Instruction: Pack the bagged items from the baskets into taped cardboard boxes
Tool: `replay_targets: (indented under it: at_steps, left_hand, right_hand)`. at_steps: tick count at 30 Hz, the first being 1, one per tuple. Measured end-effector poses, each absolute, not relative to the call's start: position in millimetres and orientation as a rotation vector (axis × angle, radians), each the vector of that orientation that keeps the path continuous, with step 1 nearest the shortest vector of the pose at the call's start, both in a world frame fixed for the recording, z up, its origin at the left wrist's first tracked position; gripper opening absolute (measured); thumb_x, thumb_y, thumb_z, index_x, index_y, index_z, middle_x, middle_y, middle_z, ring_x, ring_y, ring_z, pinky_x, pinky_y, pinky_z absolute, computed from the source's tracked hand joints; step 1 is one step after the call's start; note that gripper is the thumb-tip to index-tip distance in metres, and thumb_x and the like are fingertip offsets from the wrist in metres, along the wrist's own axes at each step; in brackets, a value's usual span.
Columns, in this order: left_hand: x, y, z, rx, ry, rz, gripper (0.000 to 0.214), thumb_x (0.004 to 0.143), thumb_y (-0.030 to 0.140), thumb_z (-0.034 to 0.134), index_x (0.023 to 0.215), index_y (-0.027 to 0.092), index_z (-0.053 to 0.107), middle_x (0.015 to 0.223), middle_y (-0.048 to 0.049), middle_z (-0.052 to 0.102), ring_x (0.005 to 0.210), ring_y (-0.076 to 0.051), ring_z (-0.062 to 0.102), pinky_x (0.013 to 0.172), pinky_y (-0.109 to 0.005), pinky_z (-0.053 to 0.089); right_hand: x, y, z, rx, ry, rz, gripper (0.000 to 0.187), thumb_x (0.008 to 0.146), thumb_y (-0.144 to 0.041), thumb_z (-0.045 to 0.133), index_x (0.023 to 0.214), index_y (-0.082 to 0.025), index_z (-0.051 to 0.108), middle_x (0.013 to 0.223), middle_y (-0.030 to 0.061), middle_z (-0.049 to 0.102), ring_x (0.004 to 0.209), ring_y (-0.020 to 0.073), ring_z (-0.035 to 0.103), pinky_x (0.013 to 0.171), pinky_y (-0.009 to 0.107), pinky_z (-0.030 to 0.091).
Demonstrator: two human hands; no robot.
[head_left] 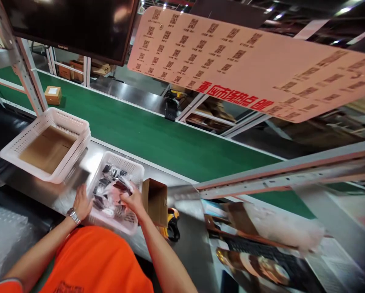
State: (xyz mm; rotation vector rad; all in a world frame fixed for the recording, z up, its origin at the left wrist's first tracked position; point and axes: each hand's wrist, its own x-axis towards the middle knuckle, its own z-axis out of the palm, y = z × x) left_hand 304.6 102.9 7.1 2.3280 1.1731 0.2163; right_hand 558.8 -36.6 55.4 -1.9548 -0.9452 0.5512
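Note:
A white perforated basket (133, 169) full of small items in clear plastic bags (109, 191) sits on the steel counter in front of me. My left hand (82, 202), with a metal watch on its wrist, rests against the basket's left rim, fingers stretched along it. My right hand (132, 200) reaches into the basket from the right and its fingers close on one of the bagged items. An open brown cardboard box (155, 201) stands just right of the basket.
Stacked white baskets (32, 134) holding cardboard sit at the left. A green conveyor belt (145, 134) runs behind, carrying a small carton (53, 95). A yellow-and-black scanner (171, 224) lies by the box. Bubble wrap (5, 236) lies lower left; a code sheet (246, 61) hangs overhead.

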Motion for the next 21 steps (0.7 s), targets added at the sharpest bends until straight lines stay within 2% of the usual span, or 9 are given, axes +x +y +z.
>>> replay_targets:
  at_steps: [3, 7, 10, 13, 17, 19, 21]
  left_hand:
    - [317.6, 98.5, 16.5, 2.469, 0.924, 0.191, 0.1, 0.091, 0.031, 0.069, 0.175, 0.012, 0.02, 0.182, -0.0235, 0.023, 0.171, -0.044, 0.01, 0.139, -0.062, 0.019]
    - [353.0, 98.5, 24.3, 2.536, 0.647, -0.064, 0.125, 0.073, 0.038, 0.09, 0.175, 0.012, 0.023, 0.184, -0.0262, 0.011, 0.171, -0.047, 0.006, 0.139, -0.06, 0.019]
    - [385.3, 102.9, 23.0, 2.595, 0.615, -0.345, 0.151, 0.052, 0.04, 0.103, 0.177, 0.015, 0.021, 0.183, -0.0297, 0.001, 0.168, -0.056, 0.0, 0.135, -0.068, 0.019]
    - [414.7, 107.5, 17.3, 2.68, 0.578, -0.534, 0.169, 0.035, 0.039, 0.108, 0.178, 0.024, 0.018, 0.183, -0.0285, -0.006, 0.163, -0.065, -0.008, 0.128, -0.081, 0.014]
    - [441.0, 111.3, 7.9, 2.689, 0.566, -0.694, 0.174, 0.024, 0.041, 0.109, 0.176, 0.036, 0.024, 0.184, -0.0237, -0.004, 0.157, -0.074, -0.01, 0.115, -0.095, 0.008]
    - [446.4, 111.7, 3.3, 2.665, 0.606, -0.769, 0.172, 0.024, 0.041, 0.109, 0.174, 0.039, 0.027, 0.184, -0.023, -0.007, 0.155, -0.076, -0.01, 0.111, -0.097, 0.009]
    - [446.5, 111.4, -1.2, 2.673, 0.63, -0.757, 0.161, 0.03, 0.042, 0.109, 0.173, 0.04, 0.033, 0.184, -0.023, -0.007, 0.155, -0.076, -0.008, 0.112, -0.095, 0.014]
  right_hand:
    - [579.0, -67.2, 103.6, -1.753, -0.825, 0.445, 0.071, 0.072, -0.036, 0.079, 0.141, -0.019, 0.066, 0.124, 0.0102, 0.079, 0.108, 0.0322, 0.075, 0.101, 0.047, 0.061]
    - [608.1, -118.8, 138.7, -1.686, -0.666, 0.307, 0.08, 0.07, -0.045, 0.09, 0.141, -0.02, 0.063, 0.123, 0.0129, 0.08, 0.108, 0.033, 0.078, 0.098, 0.048, 0.064]
    - [626.7, -150.1, 131.0, -1.776, -0.581, 0.232, 0.086, 0.071, -0.05, 0.088, 0.146, -0.018, 0.059, 0.121, 0.0156, 0.081, 0.106, 0.0342, 0.079, 0.098, 0.05, 0.064]
    - [638.1, -163.0, 105.3, -1.964, -0.599, 0.111, 0.085, 0.072, -0.05, 0.082, 0.146, -0.017, 0.058, 0.131, 0.0184, 0.075, 0.118, 0.0373, 0.073, 0.105, 0.054, 0.06]
    - [641.7, -155.7, 73.9, -2.234, -0.79, 0.034, 0.068, 0.079, -0.036, 0.068, 0.145, -0.02, 0.062, 0.138, 0.018, 0.067, 0.123, 0.0389, 0.068, 0.107, 0.058, 0.057]
    - [640.7, -149.1, 65.0, -2.284, -0.866, 0.024, 0.067, 0.082, -0.028, 0.062, 0.148, -0.02, 0.059, 0.143, 0.0199, 0.062, 0.125, 0.0391, 0.066, 0.108, 0.058, 0.057]
    - [638.8, -143.9, 59.3, -2.3, -0.889, 0.002, 0.067, 0.084, -0.025, 0.06, 0.151, -0.019, 0.055, 0.147, 0.0217, 0.058, 0.131, 0.0392, 0.063, 0.11, 0.057, 0.055]
